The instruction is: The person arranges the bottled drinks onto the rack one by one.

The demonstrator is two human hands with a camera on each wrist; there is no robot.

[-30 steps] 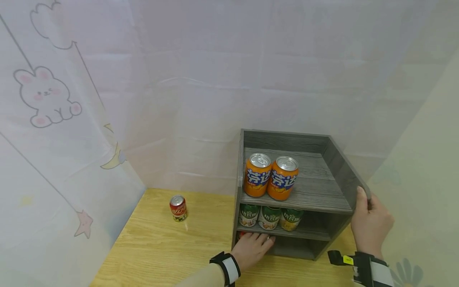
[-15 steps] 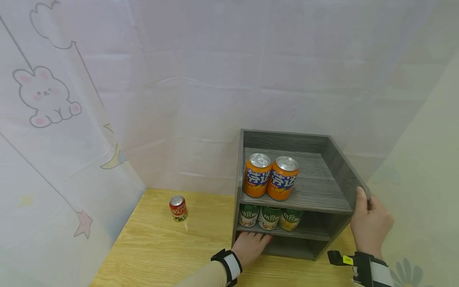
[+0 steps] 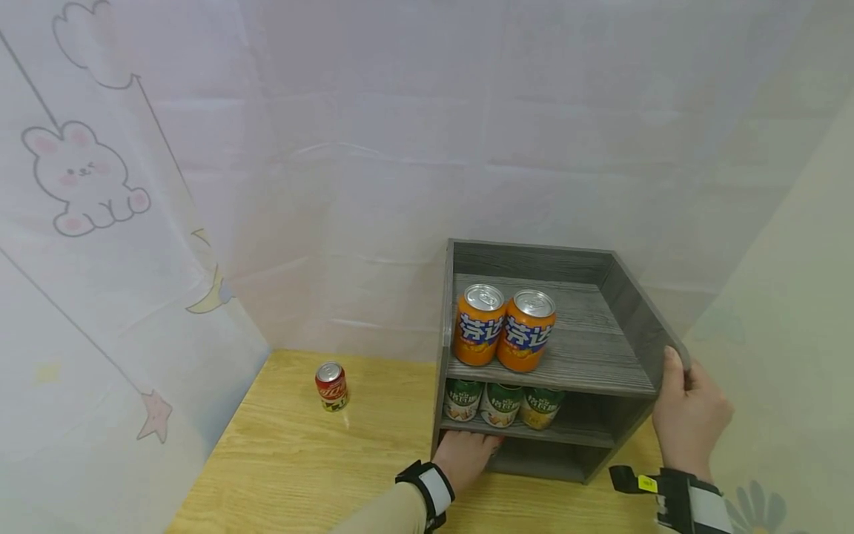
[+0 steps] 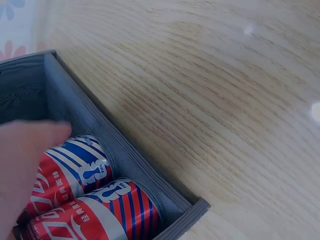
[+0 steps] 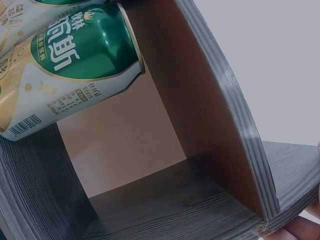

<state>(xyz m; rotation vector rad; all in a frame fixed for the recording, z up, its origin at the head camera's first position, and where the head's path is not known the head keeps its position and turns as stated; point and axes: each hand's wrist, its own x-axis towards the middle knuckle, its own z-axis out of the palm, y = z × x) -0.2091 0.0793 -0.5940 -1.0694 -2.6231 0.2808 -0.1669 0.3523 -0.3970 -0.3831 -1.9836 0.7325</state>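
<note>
My left hand [image 3: 463,457] reaches into the bottom compartment of a grey wooden shelf [image 3: 587,326]. Two red-and-blue cola cans [image 4: 110,210] stand there side by side by the left wall. In the left wrist view a blurred, straight digit [image 4: 32,145] lies over the farther cola can [image 4: 85,165]; the other fingertips are hidden, so a grip cannot be told. My right hand [image 3: 690,415] holds the shelf's right side panel at its front edge, thumb on top. Its fingers [image 5: 300,229] show at the corner of the right wrist view.
Two orange soda cans [image 3: 525,331] stand on the top tier. Several green-and-white cans [image 3: 502,406] line the middle tier from the left. A lone red cola can [image 3: 331,387] stands on the wooden table [image 3: 293,460], left of the shelf. A printed curtain [image 3: 373,185] hangs behind.
My left hand has shifted slightly left and deeper into the bottom compartment, covering the red can seen earlier at its left. A bit of red now shows at its right. The right hand stays put.
</note>
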